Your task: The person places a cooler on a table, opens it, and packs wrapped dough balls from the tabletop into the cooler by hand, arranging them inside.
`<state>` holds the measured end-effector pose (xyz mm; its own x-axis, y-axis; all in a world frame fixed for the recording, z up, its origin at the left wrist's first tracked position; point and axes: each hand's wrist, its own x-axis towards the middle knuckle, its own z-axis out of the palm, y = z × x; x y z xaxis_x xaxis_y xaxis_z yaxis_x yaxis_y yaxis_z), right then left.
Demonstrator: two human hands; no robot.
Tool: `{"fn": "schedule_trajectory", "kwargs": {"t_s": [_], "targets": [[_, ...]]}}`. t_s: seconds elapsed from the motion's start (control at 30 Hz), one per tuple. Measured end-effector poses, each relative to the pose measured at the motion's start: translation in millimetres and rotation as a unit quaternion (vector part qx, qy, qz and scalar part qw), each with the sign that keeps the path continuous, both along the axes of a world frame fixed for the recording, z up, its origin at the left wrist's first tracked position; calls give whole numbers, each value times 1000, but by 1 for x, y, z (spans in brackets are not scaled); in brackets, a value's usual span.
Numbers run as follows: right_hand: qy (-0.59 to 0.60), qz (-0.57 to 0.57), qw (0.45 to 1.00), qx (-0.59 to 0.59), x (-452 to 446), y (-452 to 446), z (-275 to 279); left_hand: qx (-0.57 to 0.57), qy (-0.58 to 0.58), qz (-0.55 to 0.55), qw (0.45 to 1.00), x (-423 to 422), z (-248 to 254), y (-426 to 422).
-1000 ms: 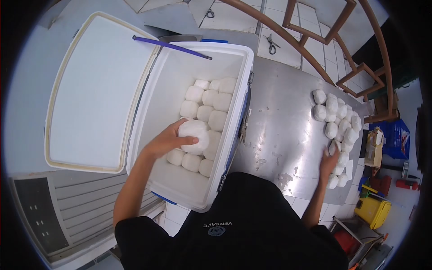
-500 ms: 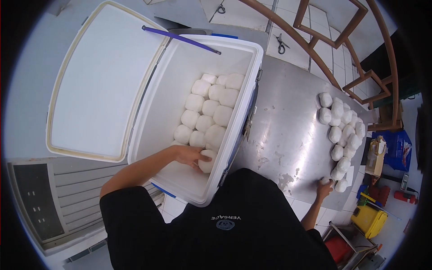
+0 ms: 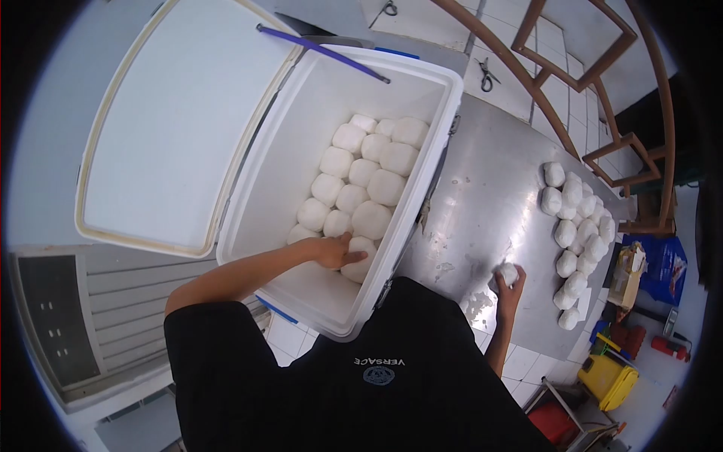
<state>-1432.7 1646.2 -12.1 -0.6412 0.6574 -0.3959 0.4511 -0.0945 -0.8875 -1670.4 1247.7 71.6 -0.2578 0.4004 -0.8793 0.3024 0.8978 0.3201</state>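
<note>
Inside the white cooler box point(image 3: 260, 177), several rounded white dough balls point(image 3: 364, 172) sit packed side by side. My left hand point(image 3: 331, 252) is closed against the near dough ball point(image 3: 360, 269), thumb and forefinger over its top left; the other fingers are partly hidden. Over the steel table my right hand point(image 3: 509, 290) grips a smaller white dough ball point(image 3: 507, 273) between thumb and fingers. Farther right, a cluster of white dough balls point(image 3: 576, 218) lies on the steel table point(image 3: 482, 181).
The cooler's lid point(image 3: 177, 124) stands open at the left, with a purple strap point(image 3: 324, 53) across the corner. Scissors point(image 3: 487, 75) lie on white tiles beyond the table. A brown metal frame point(image 3: 546, 94) rises at the back right. A yellow bin point(image 3: 608, 380) stands lower right.
My right hand has moved left, away from the cluster, carrying a dough ball. My left hand stays at the near ball in the box, its grip slightly shifted. The view has shifted a little.
</note>
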Motion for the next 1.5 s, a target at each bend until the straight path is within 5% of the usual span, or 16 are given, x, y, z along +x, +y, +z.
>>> {"fn": "schedule_trajectory", "kwargs": {"t_s": [0.03, 0.1, 0.23, 0.33, 0.37, 0.43, 0.5, 0.63, 0.67, 0.73, 0.93, 1.03, 1.1, 1.17, 1.23, 1.5], "targets": [[25, -4, 996, -90, -29, -20, 49, -8, 18, -18, 1000, 2, -6, -2], [125, 84, 981, -123, -63, -38, 87, -60, -129, 43, 989, -10, 1, 4], [220, 285, 932, -34, -122, -65, 158, -59, -269, 165, 947, -13, 16, -8], [248, 356, 901, -15, -141, -95, 195, -64, -188, 58, 978, -16, 7, -16], [253, 371, 893, -6, -146, -102, 199, -22, -195, 109, 974, -18, 8, -16], [223, 378, 898, -41, -144, -110, 191, 61, -214, 209, 952, -15, 22, -5], [197, 382, 901, -62, -137, -112, 180, 32, -123, 137, 982, -8, 20, 1], [157, 361, 917, -72, -119, -109, 177, 130, -206, 68, 968, -6, -58, -22], [153, 350, 922, -66, -116, -107, 176, 133, -246, 91, 956, -10, -57, -23], [148, 336, 930, -38, -109, -98, 170, 38, -319, 236, 917, -23, 27, -5], [146, 284, 947, -30, -108, -86, 176, 120, -316, 302, 891, -38, 11, -21], [151, 288, 945, -35, -110, -84, 179, 81, -360, 264, 891, -41, -6, -27], [160, 299, 940, -28, -114, -85, 179, 133, -262, 150, 944, -31, -38, -25], [167, 313, 935, -11, -114, -86, 175, 106, -218, 174, 954, -19, -30, -11], [174, 323, 930, -4, -116, -91, 182, 2, -226, 339, 913, -11, 25, 8], [159, 324, 932, -34, -111, -95, 175, 87, -266, 437, 855, -14, 12, 0]]}}
